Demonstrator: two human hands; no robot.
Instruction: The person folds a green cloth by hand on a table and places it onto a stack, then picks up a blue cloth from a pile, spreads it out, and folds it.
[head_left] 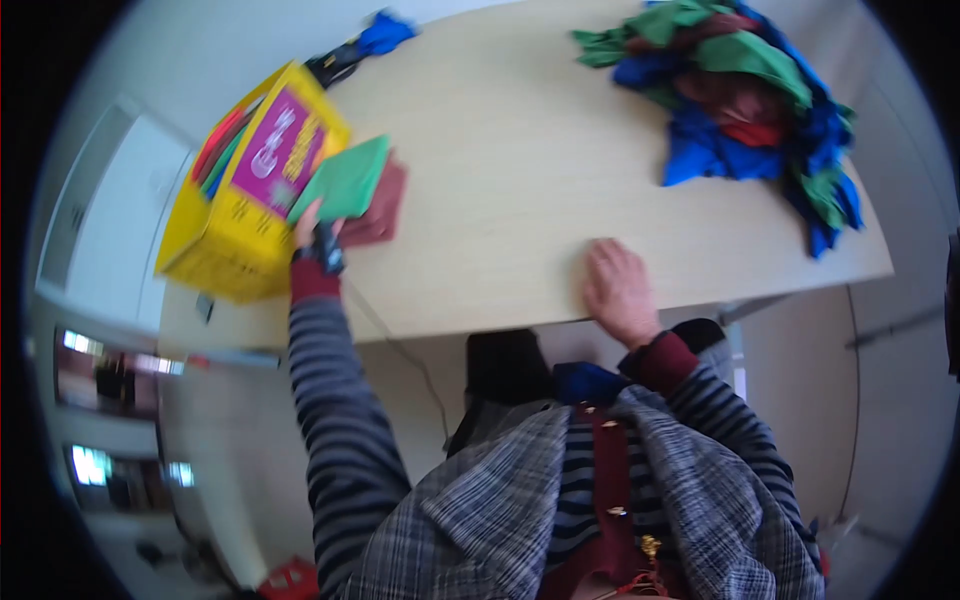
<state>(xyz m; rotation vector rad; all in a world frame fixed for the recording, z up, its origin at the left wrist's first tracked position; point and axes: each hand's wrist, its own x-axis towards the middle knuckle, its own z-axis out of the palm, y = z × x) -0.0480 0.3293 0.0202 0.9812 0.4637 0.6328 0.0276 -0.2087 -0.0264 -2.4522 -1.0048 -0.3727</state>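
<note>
Green folded cloth (345, 182): main item, L side of tabletop (490, 150); flat-folded, slightly tilted, just beside the box's printed face, overlapping a second cloth.
L hand (307, 226): closed on the near L corner of the green cloth; fingers partly hidden & blurred; dark wrist device (327, 248) at the cuff.
Red-brown folded cloth (378, 222): on tabletop, partly covered by the green one; R & near edges exposed.
Yellow box (215, 255): far L of tabletop, w/ purple panel (272, 150) on the side toward the green cloth.
Box contents (222, 150): several folded cloths, packed side by side; red, brown, green, blue visible.
R hand (617, 290): on tabletop nr front edge, palm down, fingers loosely bent, unclenched; well apart from L hand.
Clothes pile (745, 110): far R of tabletop; crumpled, mixed blue, green, maroon & red.
Black-and-blue bundle (360, 50): back L edge, beyond box; exact kind can't tell.
Cable (412, 360): thin, dark, runs down past front edge.
Sleeves (340, 400): grey/dark stripes w/ maroon cuffs; plaid jacket (485, 495) over torso.
</note>
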